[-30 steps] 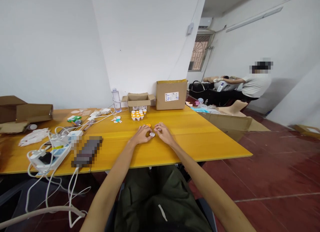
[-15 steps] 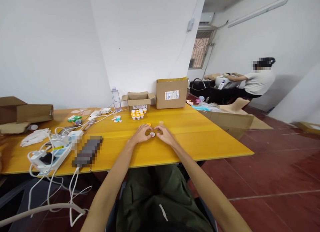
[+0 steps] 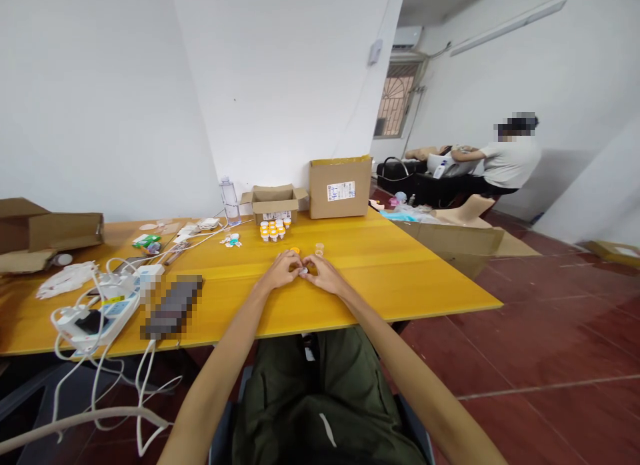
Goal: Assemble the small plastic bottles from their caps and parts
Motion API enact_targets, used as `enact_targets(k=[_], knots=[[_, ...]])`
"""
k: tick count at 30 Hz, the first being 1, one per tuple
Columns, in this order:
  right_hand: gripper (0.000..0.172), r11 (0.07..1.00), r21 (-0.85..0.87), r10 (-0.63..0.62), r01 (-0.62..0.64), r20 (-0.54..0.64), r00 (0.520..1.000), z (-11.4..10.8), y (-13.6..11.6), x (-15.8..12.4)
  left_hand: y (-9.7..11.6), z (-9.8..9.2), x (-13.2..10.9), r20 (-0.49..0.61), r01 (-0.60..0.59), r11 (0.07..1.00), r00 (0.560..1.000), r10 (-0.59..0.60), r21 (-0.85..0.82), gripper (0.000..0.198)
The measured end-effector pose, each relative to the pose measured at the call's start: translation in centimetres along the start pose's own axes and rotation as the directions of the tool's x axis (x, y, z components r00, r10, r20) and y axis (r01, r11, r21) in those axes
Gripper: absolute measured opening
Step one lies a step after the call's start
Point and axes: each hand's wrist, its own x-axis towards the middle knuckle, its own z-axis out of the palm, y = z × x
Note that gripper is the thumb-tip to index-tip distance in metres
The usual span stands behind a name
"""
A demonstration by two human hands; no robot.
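Observation:
My left hand [image 3: 283,269] and my right hand [image 3: 321,273] meet above the yellow table [image 3: 400,278], fingertips closed from both sides on a small whitish round piece [image 3: 303,271]. Fingers cover much of it, so its exact kind does not show. Just beyond my left fingers lies an orange ring-like piece [image 3: 295,250], partly hidden. A small clear container [image 3: 319,249] stands past my right hand. Farther back is a tight group of little jars [image 3: 273,231] with white and orange parts.
Behind the jars stand an open small carton [image 3: 275,201], a larger cardboard box [image 3: 340,190] and a clear bottle [image 3: 230,199]. To the left are a power strip [image 3: 117,311] with tangled cables and a phone [image 3: 175,305]. Another person [image 3: 510,158] sits at far right.
My right hand has moved in toward my left, and its fingertips now close on the small round piece, which is more covered. The clear container shows more fully. The view has shifted slightly.

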Motion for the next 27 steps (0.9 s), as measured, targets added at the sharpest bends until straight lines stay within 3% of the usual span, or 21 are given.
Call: enact_targets(k=[12, 23, 27], knots=[[0.021, 0.991, 0.126, 0.043, -0.047, 0.031, 0.999, 0.39, 0.65, 0.44, -0.19, 0.02, -0.04, -0.009, -0.001, 0.999, 1.0, 0.0, -0.054, 0.01], [0.023, 0.998, 0.038, 0.05, -0.05, 0.007, 0.999, 0.15, 0.33, 0.35, 0.37, -0.38, -0.16, 0.001, 0.025, 0.995, 1.0, -0.025, -0.093, 0.011], [0.029, 0.998, 0.017, 0.057, -0.056, -0.063, 0.996, 0.03, 0.44, 0.26, 0.56, -0.67, -0.32, 0.0, 0.037, 0.994, 0.999, -0.037, -0.099, 0.013]])
